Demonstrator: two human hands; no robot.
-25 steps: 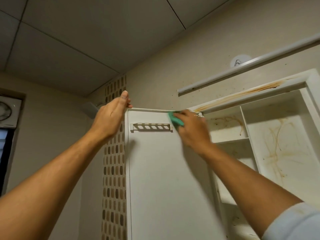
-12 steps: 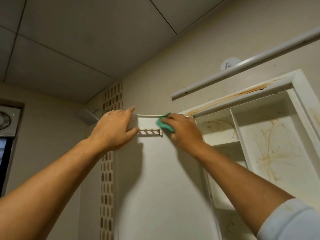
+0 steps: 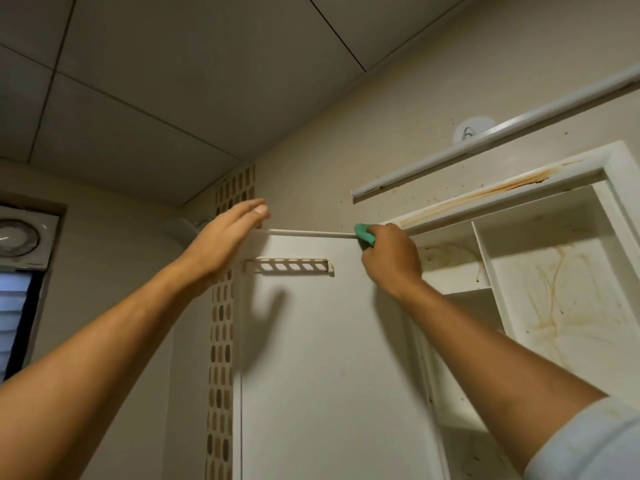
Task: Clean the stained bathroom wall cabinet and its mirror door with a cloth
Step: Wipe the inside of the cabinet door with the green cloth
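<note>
both arms raised. left hand [image 3: 221, 242] flat, fingers straight, at door [image 3: 329, 358] top corner. right hand [image 3: 389, 252] clutches green cloth [image 3: 363, 233] against door top edge.

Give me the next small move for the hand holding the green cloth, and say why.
Probably slide the green cloth leftward along the top edge of the open white cabinet door. The right hand grips it at the edge's hinge end, the left hand rests on the far corner, and the edge between lies uncovered.
</note>
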